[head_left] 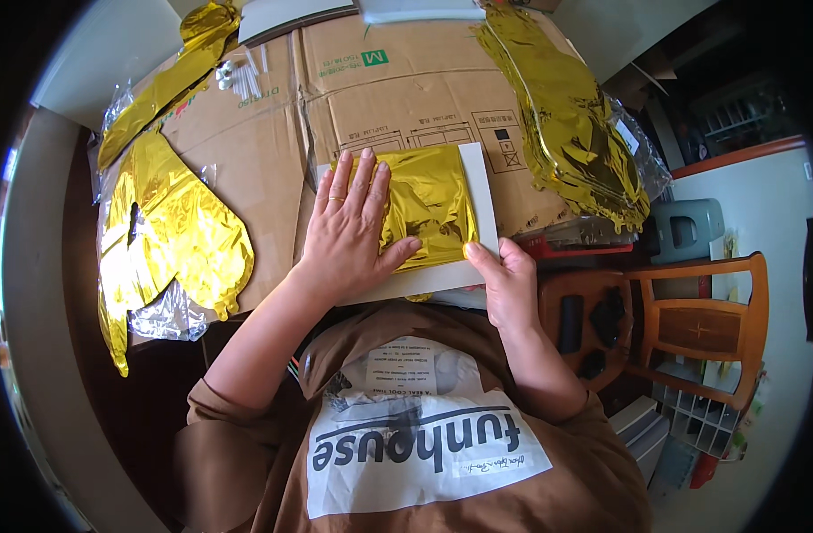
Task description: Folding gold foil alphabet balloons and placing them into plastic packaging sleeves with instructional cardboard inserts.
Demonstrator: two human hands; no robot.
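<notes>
Brown cloth of the person's shirt, with a white printed panel, lay nearest the camera. Beyond it, a folded, shiny gold foil sheet rested on a flat white rectangular board over brown printed cardboard. The left hand lay flat on the foil's left part, fingers extended, slightly parted, thumb angled away, gripping nothing. The right hand pinched the near right corner, thumb on top; its fingertips underneath were hidden. Uneven palm pressure could have creased or torn the thin foil, and a loosened pinch could have let its layers slide or spring open. The foil's longer axis seemed to run left to right, right end tipped slightly away from the body; no front could be told.
</notes>
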